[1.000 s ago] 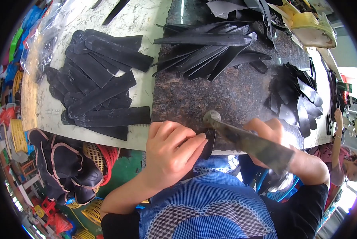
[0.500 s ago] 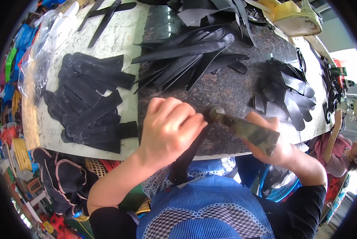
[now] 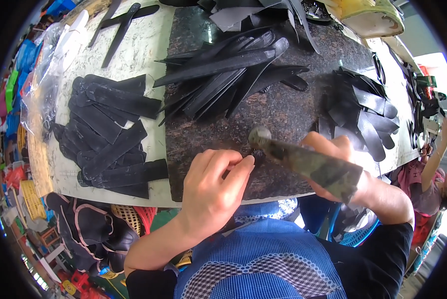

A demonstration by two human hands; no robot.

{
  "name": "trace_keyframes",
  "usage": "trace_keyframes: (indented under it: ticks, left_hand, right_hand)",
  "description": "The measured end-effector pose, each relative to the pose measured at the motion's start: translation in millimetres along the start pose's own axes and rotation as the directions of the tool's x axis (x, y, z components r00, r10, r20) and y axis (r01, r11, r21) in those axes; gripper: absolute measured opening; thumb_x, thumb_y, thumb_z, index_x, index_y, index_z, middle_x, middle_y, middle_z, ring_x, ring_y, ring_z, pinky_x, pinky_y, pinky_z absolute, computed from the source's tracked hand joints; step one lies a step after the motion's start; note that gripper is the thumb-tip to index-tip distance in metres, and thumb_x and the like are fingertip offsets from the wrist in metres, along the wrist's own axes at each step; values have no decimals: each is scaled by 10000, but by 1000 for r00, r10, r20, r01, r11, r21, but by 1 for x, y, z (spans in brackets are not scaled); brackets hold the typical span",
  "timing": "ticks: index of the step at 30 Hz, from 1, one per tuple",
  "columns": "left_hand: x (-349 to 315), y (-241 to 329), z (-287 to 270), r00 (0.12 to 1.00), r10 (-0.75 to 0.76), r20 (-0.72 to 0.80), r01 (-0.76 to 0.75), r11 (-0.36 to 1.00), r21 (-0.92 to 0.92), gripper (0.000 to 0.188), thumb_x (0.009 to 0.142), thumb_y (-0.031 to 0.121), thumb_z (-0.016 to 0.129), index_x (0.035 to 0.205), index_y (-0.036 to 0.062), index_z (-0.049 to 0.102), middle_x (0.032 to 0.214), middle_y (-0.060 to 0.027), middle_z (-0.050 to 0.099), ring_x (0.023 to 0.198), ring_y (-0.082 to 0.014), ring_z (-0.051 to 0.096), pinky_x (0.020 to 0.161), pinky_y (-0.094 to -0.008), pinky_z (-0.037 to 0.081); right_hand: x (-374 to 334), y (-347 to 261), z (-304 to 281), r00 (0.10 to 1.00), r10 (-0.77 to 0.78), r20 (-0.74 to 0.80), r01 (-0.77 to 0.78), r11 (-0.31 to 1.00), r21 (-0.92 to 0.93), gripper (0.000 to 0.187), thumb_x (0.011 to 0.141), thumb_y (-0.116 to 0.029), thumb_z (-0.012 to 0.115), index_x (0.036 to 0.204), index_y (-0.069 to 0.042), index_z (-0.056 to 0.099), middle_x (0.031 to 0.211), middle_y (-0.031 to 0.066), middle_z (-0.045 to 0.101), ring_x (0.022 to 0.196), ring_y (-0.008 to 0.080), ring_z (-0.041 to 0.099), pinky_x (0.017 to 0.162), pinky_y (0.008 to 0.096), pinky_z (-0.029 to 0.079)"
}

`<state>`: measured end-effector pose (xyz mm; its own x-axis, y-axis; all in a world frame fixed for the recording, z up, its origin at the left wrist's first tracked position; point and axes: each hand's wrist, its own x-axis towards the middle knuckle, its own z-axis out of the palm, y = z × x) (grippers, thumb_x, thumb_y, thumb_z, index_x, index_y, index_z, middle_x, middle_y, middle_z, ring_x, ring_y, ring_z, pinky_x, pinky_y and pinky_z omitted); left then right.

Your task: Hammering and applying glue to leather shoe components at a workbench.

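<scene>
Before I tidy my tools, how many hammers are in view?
1: the hammer, held in the right hand over the dark slab. Others may be hidden.

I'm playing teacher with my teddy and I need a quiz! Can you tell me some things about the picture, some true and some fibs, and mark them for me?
1. The person's left hand and right hand are both bare. True.
2. The left hand is holding the metal tool. False: the right hand holds the metal tool.
3. The left hand's fingers are spread out flat. False: they are bent.
4. The pile of black strips on the left lies on a white surface. True.
5. The apron is plain red. False: the apron is blue, with a checkered part.
</scene>
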<state>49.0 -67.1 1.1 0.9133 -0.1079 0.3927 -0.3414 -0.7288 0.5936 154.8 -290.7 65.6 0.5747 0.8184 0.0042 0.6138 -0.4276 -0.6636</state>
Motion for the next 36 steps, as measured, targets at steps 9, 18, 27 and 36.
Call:
trace_keyframes:
  ticks: [9, 18, 27, 36]
  left_hand:
    - [-1, -7, -2, 1000, 8, -9, -9, 998, -57, 261, 717, 21, 826, 966, 43, 750, 873, -20, 629, 794, -198, 613, 704, -335, 506]
    - [36, -17, 15, 992, 97, -79, -97, 995, -2, 201, 729, -15, 819, 906, 45, 745, 797, -43, 637, 687, -227, 627, 616, -338, 514]
    - [28, -11, 0, 996, 20, 83, -10, 994, -113, 307, 732, -33, 814, 1026, 18, 744, 941, -72, 630, 824, -241, 621, 688, -345, 529]
    - [19, -12, -8, 995, -11, 101, 19, 997, -75, 256, 755, -16, 803, 998, 18, 730, 915, -68, 638, 803, -241, 645, 662, -332, 535]
  right_hand:
    - [-14, 11, 11, 998, 56, 29, -58, 998, 38, 203, 857, -98, 721, 955, -41, 553, 593, 105, 570, 530, 307, 654, 476, 394, 486]
    - [-13, 18, 2, 988, -20, -151, 1, 992, -123, 298, 795, -9, 695, 1071, -9, 584, 710, 104, 644, 533, 316, 653, 497, 395, 503]
    - [-16, 21, 12, 991, 53, -125, -53, 999, 4, 225, 834, -7, 658, 1032, -26, 554, 668, 139, 613, 533, 318, 651, 485, 386, 482]
    - [-11, 8, 12, 997, 57, 59, -56, 998, -25, 208, 885, -54, 711, 1034, -24, 570, 719, 148, 648, 576, 364, 658, 510, 395, 511]
